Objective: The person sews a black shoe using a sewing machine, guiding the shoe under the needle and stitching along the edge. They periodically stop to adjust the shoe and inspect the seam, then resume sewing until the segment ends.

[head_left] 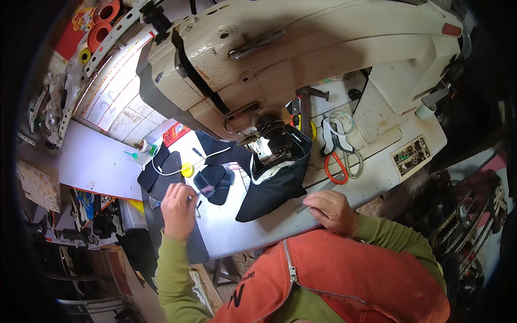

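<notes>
A dark fabric piece (pixel 276 192) with a pale lining edge sits under the head of a large cream sewing machine (pixel 215 70). To its right, my right hand (pixel 335 211) rests at the table's front edge, fingers loosely bent and apart from the fabric. A grey flat strip (pixel 300 208) shows by its fingertips. My left hand (pixel 179 209) is over the left side of the table, its fingers curled together. Whatever they hold, if anything, is hidden. Beside it lie small black cut pieces (pixel 214 183) and a thin pen-like item (pixel 198 209).
Orange-handled scissors (pixel 337 169), black-and-white-handled pliers (pixel 329 137) and a hammer (pixel 308 110) lie on the machine bed. A yellow round item (pixel 187 170), a white cord (pixel 171 174) and a red packet (pixel 175 133) are at the left. Cluttered racks flank the table.
</notes>
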{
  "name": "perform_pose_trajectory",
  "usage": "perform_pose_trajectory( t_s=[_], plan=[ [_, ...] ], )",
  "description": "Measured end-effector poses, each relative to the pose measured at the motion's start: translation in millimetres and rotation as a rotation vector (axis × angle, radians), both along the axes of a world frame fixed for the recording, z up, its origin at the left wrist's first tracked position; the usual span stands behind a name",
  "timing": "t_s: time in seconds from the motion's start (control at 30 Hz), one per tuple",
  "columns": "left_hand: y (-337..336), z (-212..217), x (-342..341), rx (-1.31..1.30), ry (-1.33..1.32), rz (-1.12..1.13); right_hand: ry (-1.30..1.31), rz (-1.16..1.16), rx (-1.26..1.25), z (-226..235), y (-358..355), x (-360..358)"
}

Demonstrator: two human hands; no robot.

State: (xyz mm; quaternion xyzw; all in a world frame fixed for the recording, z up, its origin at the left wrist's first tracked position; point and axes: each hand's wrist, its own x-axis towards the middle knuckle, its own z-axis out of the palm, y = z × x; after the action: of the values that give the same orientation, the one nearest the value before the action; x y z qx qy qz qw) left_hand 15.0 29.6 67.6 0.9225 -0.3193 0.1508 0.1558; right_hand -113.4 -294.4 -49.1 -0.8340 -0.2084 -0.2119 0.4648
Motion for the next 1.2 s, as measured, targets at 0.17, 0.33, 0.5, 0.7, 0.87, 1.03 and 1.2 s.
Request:
perform_pose_trajectory(
  t_s=[0.17,0.33,0.5,0.7,0.87,1.03,1.2],
  plan=[
    [-81,0,-56,-0.498,0.634,-0.260,0.019,0.224,0.185,45,24,25],
    [-124,-29,-53,-0.626,0.774,-0.317,0.749,0.386,0.403,33,7,19],
    [-136,-61,-47,-0.946,1.041,-0.131,0.166,-0.159,0.268,23,-26,66],
    [-147,-68,-55,-0.651,0.340,0.061,0.102,0.047,-0.022,22,-18,85],
    [-128,-60,-53,-0.418,0.281,0.017,0.967,0.407,0.852,28,2,58],
    [-121,-48,-50,-0.376,0.389,-0.126,0.970,0.364,0.960,36,14,49],
    [-114,-57,-38,-0.506,0.510,-0.289,0.866,0.294,0.766,44,23,42]
  ],
)
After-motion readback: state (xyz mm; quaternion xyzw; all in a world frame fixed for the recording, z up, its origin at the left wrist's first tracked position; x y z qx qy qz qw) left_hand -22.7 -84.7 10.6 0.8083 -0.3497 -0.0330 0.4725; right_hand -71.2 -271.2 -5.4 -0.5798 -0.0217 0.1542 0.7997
